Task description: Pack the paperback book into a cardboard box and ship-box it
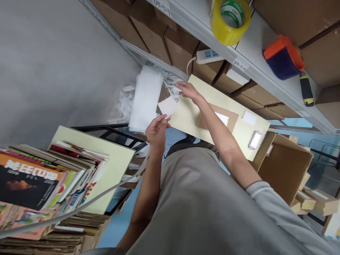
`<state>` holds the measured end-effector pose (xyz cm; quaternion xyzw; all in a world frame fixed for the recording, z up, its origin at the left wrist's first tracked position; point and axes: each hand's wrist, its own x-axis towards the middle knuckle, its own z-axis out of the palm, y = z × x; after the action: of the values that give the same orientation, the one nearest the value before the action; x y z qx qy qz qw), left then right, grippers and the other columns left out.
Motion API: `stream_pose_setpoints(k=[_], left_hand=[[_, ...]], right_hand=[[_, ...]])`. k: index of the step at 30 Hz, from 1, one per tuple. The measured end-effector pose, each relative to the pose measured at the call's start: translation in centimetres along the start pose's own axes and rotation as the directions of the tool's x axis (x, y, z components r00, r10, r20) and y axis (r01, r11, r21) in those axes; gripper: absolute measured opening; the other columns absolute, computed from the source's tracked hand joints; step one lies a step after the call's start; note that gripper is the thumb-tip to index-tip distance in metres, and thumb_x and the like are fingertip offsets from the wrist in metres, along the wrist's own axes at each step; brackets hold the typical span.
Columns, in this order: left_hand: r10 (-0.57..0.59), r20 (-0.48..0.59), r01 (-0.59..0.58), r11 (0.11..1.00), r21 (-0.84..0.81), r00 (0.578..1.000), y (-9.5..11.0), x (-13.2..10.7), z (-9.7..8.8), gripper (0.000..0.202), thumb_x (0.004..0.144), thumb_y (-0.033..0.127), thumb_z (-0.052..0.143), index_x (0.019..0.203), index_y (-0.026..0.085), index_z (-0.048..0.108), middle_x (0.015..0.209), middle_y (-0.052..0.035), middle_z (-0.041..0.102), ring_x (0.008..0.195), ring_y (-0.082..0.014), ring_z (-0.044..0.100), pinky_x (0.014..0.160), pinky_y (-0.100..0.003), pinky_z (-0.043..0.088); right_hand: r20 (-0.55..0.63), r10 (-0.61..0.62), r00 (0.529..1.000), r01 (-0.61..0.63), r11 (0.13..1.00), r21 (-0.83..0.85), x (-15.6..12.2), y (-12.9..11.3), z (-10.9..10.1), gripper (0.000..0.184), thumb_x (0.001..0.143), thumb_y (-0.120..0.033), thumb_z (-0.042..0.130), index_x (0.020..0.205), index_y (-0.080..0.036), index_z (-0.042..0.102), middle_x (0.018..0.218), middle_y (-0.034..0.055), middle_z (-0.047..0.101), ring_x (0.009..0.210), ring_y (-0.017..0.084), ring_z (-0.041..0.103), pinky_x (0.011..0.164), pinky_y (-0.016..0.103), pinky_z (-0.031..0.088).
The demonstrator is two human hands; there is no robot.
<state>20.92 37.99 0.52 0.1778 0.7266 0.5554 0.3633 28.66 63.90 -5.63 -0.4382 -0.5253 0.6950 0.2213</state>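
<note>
My left hand pinches a white paper label by its lower edge, between thumb and fingers. Past the left end of a pale yellow board, my right hand has its fingers drawn together over a heap of white paper strips. What those fingers grip, if anything, cannot be made out against the white scraps. Under my right forearm a flat brown cardboard parcel with a white label lies on the yellow board. Another white slip rests farther right on that board.
A stack of white foam sheets stands left of the board. Magazines are piled at lower left, with a grey cable crossing them. Above, a shelf holds yellow tape and a tape dispenser. An open carton is at right.
</note>
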Motion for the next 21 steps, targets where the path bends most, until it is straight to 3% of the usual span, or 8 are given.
stream_pose_setpoints(k=[3, 5, 8, 11, 16, 18, 21], left_hand=[[0.026, 0.144, -0.03, 0.999, 0.024, 0.989, 0.6, -0.8, 1.3, 0.045, 0.088, 0.056, 0.083, 0.116, 0.021, 0.081, 0.102, -0.0094, 0.084, 0.102, -0.0261, 0.084, 0.091, -0.038, 0.068], [0.017, 0.245, -0.035, 0.997, 0.069, 0.969, 1.0, -1.3, 2.2, 0.043, 0.09, 0.057, 0.08, 0.114, 0.021, 0.082, 0.101, -0.0091, 0.084, 0.104, -0.0271, 0.084, 0.095, -0.04, 0.068], [0.006, 0.403, -0.072, 0.986, 0.15, 0.915, 1.5, -2.0, 3.5, 0.042, 0.093, 0.059, 0.075, 0.11, 0.022, 0.083, 0.105, -0.0095, 0.086, 0.103, -0.0268, 0.084, 0.096, -0.041, 0.068], [0.026, 0.589, -0.182, 0.961, 0.207, 0.808, 2.0, -2.6, 4.8, 0.037, 0.096, 0.055, 0.071, 0.107, 0.023, 0.083, 0.107, -0.0092, 0.086, 0.099, -0.0249, 0.082, 0.096, -0.039, 0.068], [-0.006, 0.827, -0.391, 0.879, 0.272, 0.562, 2.5, -3.6, 6.7, 0.031, 0.1, 0.047, 0.067, 0.115, 0.025, 0.083, 0.111, -0.0079, 0.087, 0.097, -0.0251, 0.081, 0.098, -0.04, 0.065], [-0.044, 0.849, -0.44, 0.84, 0.317, 0.527, 2.4, -3.9, 7.4, 0.032, 0.1, 0.046, 0.067, 0.121, 0.026, 0.081, 0.108, -0.0066, 0.086, 0.098, -0.0257, 0.081, 0.098, -0.04, 0.064], [-0.08, 0.857, -0.462, 0.815, 0.351, 0.509, 1.7, -4.0, 8.4, 0.037, 0.1, 0.05, 0.07, 0.127, 0.026, 0.076, 0.101, -0.0043, 0.084, 0.096, -0.0258, 0.08, 0.097, -0.039, 0.064]], right_hand=[[-0.017, 0.211, 0.977, -0.21, 0.977, 0.019, -3.8, 1.5, -2.6, 0.045, 0.107, -0.057, 0.078, 0.104, -0.012, 0.076, 0.096, -0.0024, 0.079, 0.092, 0.01, 0.073, 0.119, 0.05, 0.059], [-0.021, 0.254, 0.967, -0.251, 0.964, 0.082, -7.1, 2.3, -4.1, 0.063, 0.101, -0.077, 0.074, 0.1, -0.014, 0.078, 0.103, 0.0034, 0.083, 0.105, 0.016, 0.078, 0.116, 0.051, 0.06], [-0.039, 0.238, 0.971, -0.22, 0.942, 0.254, -12.8, 3.1, -5.8, 0.067, 0.085, -0.086, 0.086, 0.107, -0.023, 0.08, 0.113, 0.0096, 0.088, 0.111, 0.025, 0.081, 0.109, 0.05, 0.067], [-0.132, 0.228, 0.965, -0.173, 0.926, 0.335, -18.5, 3.8, -6.9, 0.071, 0.085, -0.087, 0.085, 0.118, -0.025, 0.08, 0.119, 0.0108, 0.089, 0.11, 0.027, 0.084, 0.099, 0.045, 0.071], [-0.354, 0.219, 0.909, -0.055, 0.906, 0.419, -26.2, 5.7, -8.8, 0.068, 0.082, -0.069, 0.094, 0.135, -0.03, 0.076, 0.14, 0.0087, 0.086, 0.121, 0.025, 0.082, 0.102, 0.043, 0.069], [-0.434, 0.227, 0.872, -0.019, 0.902, 0.432, -28.6, 6.5, -9.5, 0.068, 0.079, -0.062, 0.097, 0.136, -0.031, 0.075, 0.145, 0.0089, 0.084, 0.126, 0.026, 0.08, 0.104, 0.043, 0.069], [-0.54, 0.244, 0.806, 0.018, 0.901, 0.434, -31.3, 7.3, -10.1, 0.069, 0.077, -0.057, 0.098, 0.136, -0.03, 0.074, 0.147, 0.0102, 0.082, 0.131, 0.028, 0.079, 0.104, 0.043, 0.069]])
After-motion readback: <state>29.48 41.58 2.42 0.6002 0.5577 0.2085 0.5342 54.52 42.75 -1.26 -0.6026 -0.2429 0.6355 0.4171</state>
